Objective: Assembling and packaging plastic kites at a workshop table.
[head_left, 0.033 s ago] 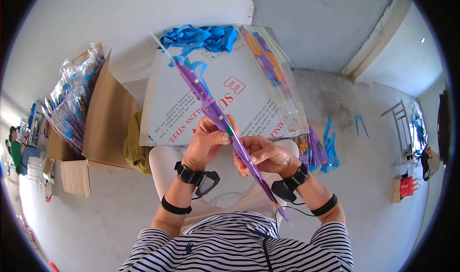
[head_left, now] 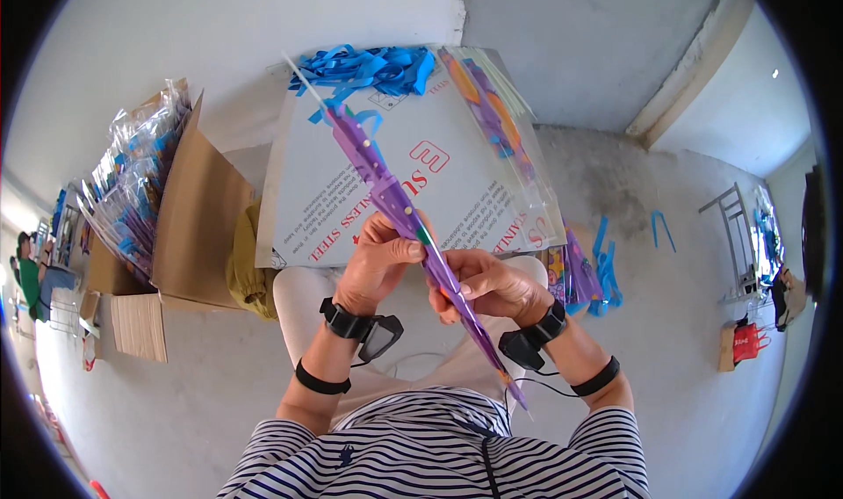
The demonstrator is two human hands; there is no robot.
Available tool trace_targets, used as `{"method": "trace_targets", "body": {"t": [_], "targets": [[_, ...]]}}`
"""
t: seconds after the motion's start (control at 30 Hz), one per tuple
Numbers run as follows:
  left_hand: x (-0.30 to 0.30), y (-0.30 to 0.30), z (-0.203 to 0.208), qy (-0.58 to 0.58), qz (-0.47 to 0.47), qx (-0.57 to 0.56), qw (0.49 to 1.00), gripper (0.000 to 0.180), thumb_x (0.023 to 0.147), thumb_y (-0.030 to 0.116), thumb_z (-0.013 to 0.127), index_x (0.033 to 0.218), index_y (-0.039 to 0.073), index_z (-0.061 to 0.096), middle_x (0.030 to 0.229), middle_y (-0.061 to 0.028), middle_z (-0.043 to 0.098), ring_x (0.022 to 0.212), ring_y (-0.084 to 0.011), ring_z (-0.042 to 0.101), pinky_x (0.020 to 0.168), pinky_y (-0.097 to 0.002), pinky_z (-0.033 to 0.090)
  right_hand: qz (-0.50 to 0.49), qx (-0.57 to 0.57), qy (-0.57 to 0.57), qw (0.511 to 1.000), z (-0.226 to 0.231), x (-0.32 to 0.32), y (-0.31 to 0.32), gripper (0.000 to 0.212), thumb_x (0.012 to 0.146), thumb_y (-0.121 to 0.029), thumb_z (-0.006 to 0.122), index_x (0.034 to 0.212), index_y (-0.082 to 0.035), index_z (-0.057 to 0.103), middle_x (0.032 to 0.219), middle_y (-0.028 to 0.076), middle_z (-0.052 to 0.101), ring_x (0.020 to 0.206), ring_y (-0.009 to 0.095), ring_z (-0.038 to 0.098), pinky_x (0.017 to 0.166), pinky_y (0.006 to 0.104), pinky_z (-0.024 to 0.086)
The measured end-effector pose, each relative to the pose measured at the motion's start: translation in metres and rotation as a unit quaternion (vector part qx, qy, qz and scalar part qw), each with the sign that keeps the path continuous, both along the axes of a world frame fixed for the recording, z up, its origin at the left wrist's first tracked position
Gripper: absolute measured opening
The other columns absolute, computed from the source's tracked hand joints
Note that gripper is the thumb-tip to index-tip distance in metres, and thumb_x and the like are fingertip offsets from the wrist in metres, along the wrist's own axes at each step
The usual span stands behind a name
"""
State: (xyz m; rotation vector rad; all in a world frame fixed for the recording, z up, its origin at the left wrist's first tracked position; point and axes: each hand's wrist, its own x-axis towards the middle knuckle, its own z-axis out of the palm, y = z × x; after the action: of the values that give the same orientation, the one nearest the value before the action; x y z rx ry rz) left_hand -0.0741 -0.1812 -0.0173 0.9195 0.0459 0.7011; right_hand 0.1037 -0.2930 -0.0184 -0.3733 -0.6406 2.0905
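Observation:
My left hand [head_left: 385, 260] and right hand [head_left: 488, 286] grip a long, narrow folded purple printed sheet [head_left: 358, 155], dotted with pale spots. It slants from the upper left down toward my lap. Out of its far end sticks a thin white rod [head_left: 301, 77]. The left thumb presses on the sheet near its middle; the right fingers pinch it lower down. Behind its upper part shows a light blue strip [head_left: 372, 123]. Beneath lies a low work surface covered with grey-white printed film [head_left: 329, 187].
Blue ribbons [head_left: 367, 68] pile at the surface's far edge. More purple and orange printed sheets [head_left: 492, 117] and pale rods [head_left: 500, 82] lie on its right. An open cardboard box [head_left: 200, 218] with bagged goods [head_left: 132, 174] stands left. Blue strips [head_left: 604, 275] hang at the right.
The upper end of the purple sheet and its rod has swung slightly to the right. Both hands keep their grip in nearly the same place.

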Motion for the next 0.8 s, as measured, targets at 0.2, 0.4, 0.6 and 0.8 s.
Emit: {"method": "trace_targets", "body": {"t": [0.2,0.4,0.6,0.8], "targets": [[0.009,-0.017,0.012,0.095,0.151,-0.013,0.984,0.010,0.084,0.003,0.074,0.094,0.005,0.071,0.088,-0.0024,0.072,0.078,-0.0096,0.064,0.073,-0.0268,0.050,-0.137,0.007,-0.143,0.980,0.026,0.002,-0.011,0.054,0.102,-0.045,0.051,0.121,0.004,0.056,0.105,0.019,0.068,0.090,0.026,0.070,0.087,0.0355,0.056],[0.024,-0.040,0.019,0.152,0.104,0.004,0.983,0.006,0.091,0.004,0.067,0.094,0.000,0.068,0.085,-0.0063,0.072,0.071,-0.0107,0.065,0.063,-0.0243,0.053,-0.270,0.039,-0.402,0.874,0.036,-0.007,-0.022,0.025,0.097,-0.019,0.065,0.098,0.006,0.065,0.079,0.008,0.069,0.069,0.012,0.066,0.063,0.0274,0.053],[0.038,-0.046,0.011,0.135,0.120,0.013,0.984,0.012,0.088,0.005,0.072,0.097,0.002,0.066,0.086,-0.0042,0.070,0.077,-0.0089,0.063,0.067,-0.0250,0.052,-0.350,0.071,-0.524,0.773,0.034,-0.012,-0.035,0.015,0.095,-0.009,0.060,0.092,0.006,0.065,0.073,0.008,0.067,0.061,0.015,0.064,0.056,0.0288,0.050],[0.037,-0.052,0.005,0.216,0.131,0.016,0.967,0.016,0.088,0.011,0.074,0.096,0.002,0.064,0.088,-0.0018,0.067,0.081,-0.0078,0.059,0.074,-0.0238,0.047,-0.413,0.326,-0.813,0.251,0.028,0.010,-0.032,0.017,0.079,0.001,0.061,0.096,0.002,0.061,0.066,0.006,0.058,0.060,0.025,0.059,0.061,0.0386,0.047]]}}
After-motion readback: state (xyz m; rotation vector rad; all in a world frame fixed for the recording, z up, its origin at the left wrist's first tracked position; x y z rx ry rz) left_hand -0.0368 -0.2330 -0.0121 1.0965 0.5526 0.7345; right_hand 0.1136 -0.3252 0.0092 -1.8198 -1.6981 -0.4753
